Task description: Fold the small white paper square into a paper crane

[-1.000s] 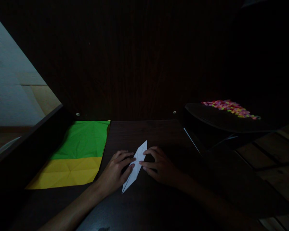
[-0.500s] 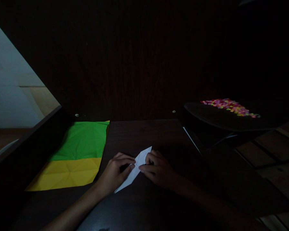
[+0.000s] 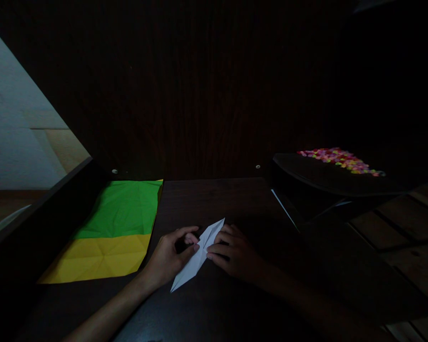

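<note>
Biggest first: dark upright panel (image 3: 199, 95) fills the back, wood grain just readable. Dark desk top (image 3: 214, 194) runs from its foot toward the person, with a low side board (image 3: 53, 209) along the left, so that corner is boxed on two sides. Pale wall (image 3: 14, 104) beyond the board. Slatted wooden surface (image 3: 403, 237) low at far right, mostly in shadow. Curved dark shelf (image 3: 306, 175) right of the desk carries a pile of small pink, red and yellow pieces (image 3: 342, 160), heaped loose on top; too small to tell what they are. Inside the boxed corner: yellow paper (image 3: 103, 256) with green paper (image 3: 124, 209) covering its far part, both creased; yellow edge peeks out at green's right side. Right hand (image 3: 237, 251): fingers curled on the right edge of the white folded paper (image 3: 189, 273), thumb near its middle, gripping it. Left hand (image 3: 169, 254): thumb pressed on the left edge, other fingers bent in against it, index reaching out; pinching the same piece. That piece sits mid-desk between both hands, right of the coloured paper, slanted, far tip to the right, near tip to the left. Smallest: two round fittings (image 3: 257, 166) low on the panel.
</note>
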{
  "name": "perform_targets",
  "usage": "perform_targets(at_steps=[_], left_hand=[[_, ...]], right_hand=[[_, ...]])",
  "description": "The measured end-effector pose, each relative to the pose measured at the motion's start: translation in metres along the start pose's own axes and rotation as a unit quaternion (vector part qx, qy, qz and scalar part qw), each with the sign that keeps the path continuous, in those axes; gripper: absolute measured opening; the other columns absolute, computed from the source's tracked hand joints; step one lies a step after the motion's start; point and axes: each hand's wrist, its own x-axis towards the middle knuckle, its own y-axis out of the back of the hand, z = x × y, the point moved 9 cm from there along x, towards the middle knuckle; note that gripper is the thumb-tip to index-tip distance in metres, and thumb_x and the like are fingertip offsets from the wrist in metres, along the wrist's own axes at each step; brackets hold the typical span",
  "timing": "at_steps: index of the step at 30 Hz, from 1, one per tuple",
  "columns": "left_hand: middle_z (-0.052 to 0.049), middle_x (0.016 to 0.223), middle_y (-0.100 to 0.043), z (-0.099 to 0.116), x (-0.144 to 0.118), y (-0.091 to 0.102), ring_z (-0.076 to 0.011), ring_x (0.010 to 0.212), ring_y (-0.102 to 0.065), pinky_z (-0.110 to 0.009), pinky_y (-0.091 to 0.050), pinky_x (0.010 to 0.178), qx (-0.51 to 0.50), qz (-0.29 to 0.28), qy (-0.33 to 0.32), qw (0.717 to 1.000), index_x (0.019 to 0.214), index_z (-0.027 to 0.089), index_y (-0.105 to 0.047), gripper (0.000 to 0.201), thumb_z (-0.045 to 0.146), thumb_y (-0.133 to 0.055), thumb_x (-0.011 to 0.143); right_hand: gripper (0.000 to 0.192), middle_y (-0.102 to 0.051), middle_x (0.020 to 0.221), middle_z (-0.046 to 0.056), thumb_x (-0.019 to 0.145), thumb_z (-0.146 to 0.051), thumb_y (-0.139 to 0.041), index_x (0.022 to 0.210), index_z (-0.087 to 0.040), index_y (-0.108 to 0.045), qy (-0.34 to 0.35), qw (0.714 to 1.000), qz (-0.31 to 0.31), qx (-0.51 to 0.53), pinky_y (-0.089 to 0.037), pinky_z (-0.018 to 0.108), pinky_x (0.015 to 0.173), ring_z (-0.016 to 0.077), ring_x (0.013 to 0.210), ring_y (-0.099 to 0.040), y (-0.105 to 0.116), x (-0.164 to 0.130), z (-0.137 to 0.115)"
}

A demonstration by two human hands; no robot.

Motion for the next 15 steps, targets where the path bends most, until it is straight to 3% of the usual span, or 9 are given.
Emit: perform_targets(at_steps=[10, 15], left_hand=[[-0.004, 0.076, -0.072, -0.007, 0.002, 0.019, -0.0196, 0.075, -0.069, -0.035, -0.056, 0.076, -0.089, 0.095, 0.060, 0.990, 0.101, 0.013, -0.067, 0.031, 0.025, -0.072, 0.073], [-0.003, 0.079, -0.071, -0.007, 0.002, 0.022, -0.0189, 0.077, -0.068, -0.032, -0.057, 0.074, -0.137, 0.106, 0.067, 0.983, 0.099, 0.015, -0.068, 0.032, 0.027, -0.076, 0.070]], right_hand=[[0.015, -0.070, 0.076, 0.003, 0.087, -0.030, -0.068, 0.075, -0.021, -0.072, -0.050, 0.998, 0.044, 0.016, -0.042, 0.036, 0.076, 0.0196, 0.079, -0.058, 0.010, 0.002, 0.009], [0.015, -0.074, 0.079, 0.002, 0.088, -0.031, -0.067, 0.079, -0.022, -0.073, -0.112, 0.989, 0.054, 0.086, -0.045, 0.037, 0.079, 0.0190, 0.077, -0.062, 0.012, 0.005, 0.016]])
